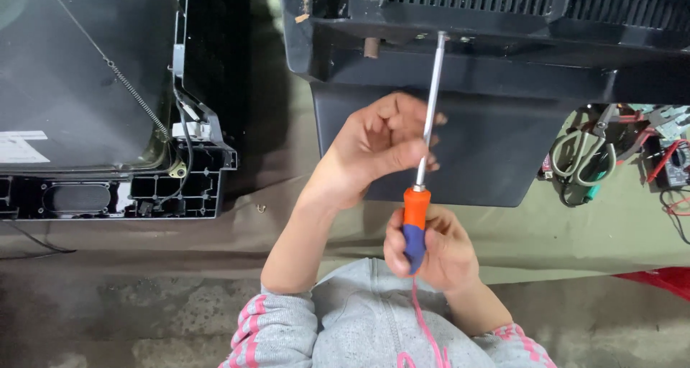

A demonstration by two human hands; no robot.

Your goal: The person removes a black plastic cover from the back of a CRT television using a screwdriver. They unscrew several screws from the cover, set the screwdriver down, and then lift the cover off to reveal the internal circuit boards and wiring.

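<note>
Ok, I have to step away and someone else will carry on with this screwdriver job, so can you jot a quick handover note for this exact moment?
Right hand: closed around the orange and blue handle of the long screwdriver.
Left hand: fingers steady the metal shaft partway up.
The tip sits at the lower edge of the black vented housing, apparently on a screw, though the screw itself cannot be made out.
An opened set with exposed tube lies to the left; scissors and a meter lie to the right.
Done: tool in place. Left: housing looks still attached; fastener state cannot be told.
</note>
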